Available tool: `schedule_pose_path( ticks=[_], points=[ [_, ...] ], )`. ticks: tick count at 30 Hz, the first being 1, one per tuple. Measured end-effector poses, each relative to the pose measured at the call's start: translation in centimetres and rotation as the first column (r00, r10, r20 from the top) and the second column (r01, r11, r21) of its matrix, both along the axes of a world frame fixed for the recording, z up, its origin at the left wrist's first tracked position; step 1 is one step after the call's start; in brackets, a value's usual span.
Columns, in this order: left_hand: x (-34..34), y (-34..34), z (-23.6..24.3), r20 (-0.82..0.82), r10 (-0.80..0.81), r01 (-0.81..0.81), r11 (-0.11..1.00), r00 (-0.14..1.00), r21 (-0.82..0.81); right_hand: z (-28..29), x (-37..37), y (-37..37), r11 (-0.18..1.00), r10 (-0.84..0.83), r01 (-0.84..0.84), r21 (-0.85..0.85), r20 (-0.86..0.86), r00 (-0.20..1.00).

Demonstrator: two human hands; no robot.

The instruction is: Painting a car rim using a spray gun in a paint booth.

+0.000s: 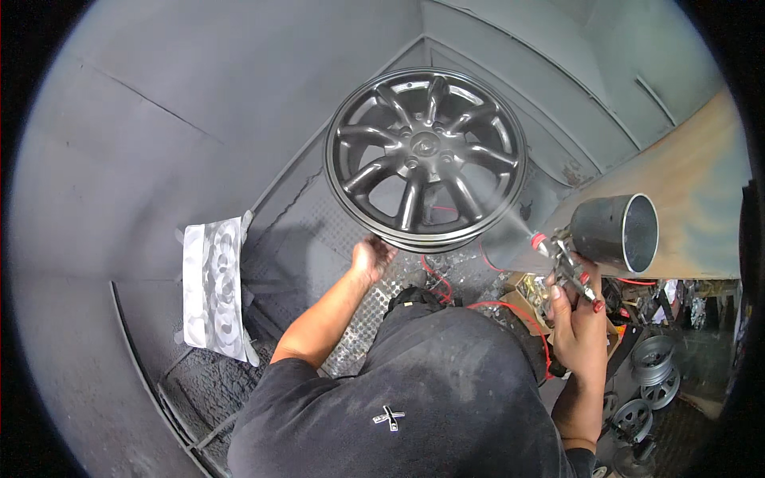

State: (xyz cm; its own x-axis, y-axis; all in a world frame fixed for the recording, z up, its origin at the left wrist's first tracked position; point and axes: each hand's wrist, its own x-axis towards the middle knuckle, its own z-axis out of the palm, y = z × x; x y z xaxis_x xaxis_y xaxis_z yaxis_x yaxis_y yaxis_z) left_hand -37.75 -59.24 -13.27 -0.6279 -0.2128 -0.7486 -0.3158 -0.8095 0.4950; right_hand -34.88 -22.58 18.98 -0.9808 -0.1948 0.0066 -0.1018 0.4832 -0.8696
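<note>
A dark, glossy multi-spoke alloy wheel (425, 145) is held up face-on in front of me; what supports it is hidden behind it. My left hand (373, 259) is at the lower left of its rim, fingers curled against the underside and partly hidden by it. In my right hand (575, 323) is a spray gun (567, 267) with red fittings, gripped around its handle. A dark grey paint cup (603, 231) is attached to the gun, its round mouth facing right. Fine mist leaves the red nozzle toward the wheel's lower right edge.
Grey booth walls (159, 119) stand left and behind. A panel with swirled grey patches (213, 291) is at left. A red hose (510, 307) runs by my waist. Cardboard boxes (526, 299) and several other wheels (657, 362) are at lower right, below a tan curved panel (677, 175).
</note>
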Motion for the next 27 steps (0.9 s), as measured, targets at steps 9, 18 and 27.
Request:
schedule_pose_path(
  ticks=[9, 18, 27],
  points=[
    [-2.0, 1.5, 2.6, 0.065, -0.041, 0.047, 0.995, 0.997, -0.091, 0.5, 0.7, 0.7, 0.984, 0.173, -0.166, -0.062, 0.132, 0.976],
    [-0.4, 9.3, 0.1, 0.074, -0.318, 0.317, 0.948, 0.945, 0.027, 0.0, -2.6, 0.6, 0.969, 0.227, -0.194, -0.154, 0.234, 0.945],
    [-2.8, 2.0, -1.2, 0.094, -0.211, 0.214, 0.977, 0.973, -0.013, -0.3, -4.6, 2.9, 0.996, 0.072, -0.074, 0.056, 0.031, 0.997]
  ],
)
